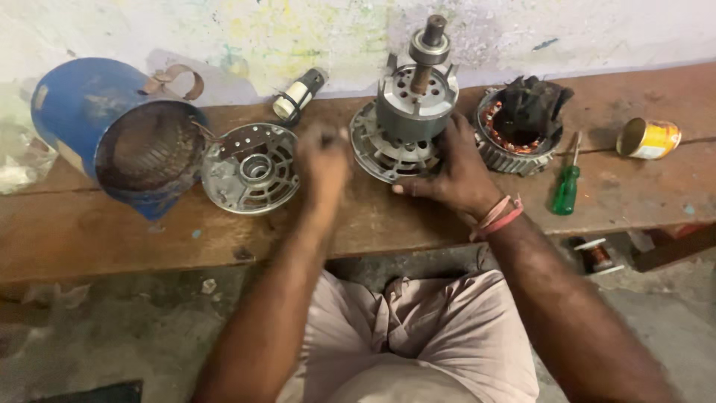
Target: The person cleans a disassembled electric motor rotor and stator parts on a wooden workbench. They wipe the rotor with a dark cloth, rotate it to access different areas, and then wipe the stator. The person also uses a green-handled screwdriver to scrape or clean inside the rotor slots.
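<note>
One package in view: small yellow tin can [650,139] with an orange-and-white label, lying on its side at the bench's [112,231] right end, open mouth facing left. No signs or screens.

Left hand [322,160] motion-blurred; its grip cannot be made out

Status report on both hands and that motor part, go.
Right hand steadies grey metal rotor assembly upright on wooden bench. Left hand blurred beside it, grip unclear. Silver end cover lies left.
</note>
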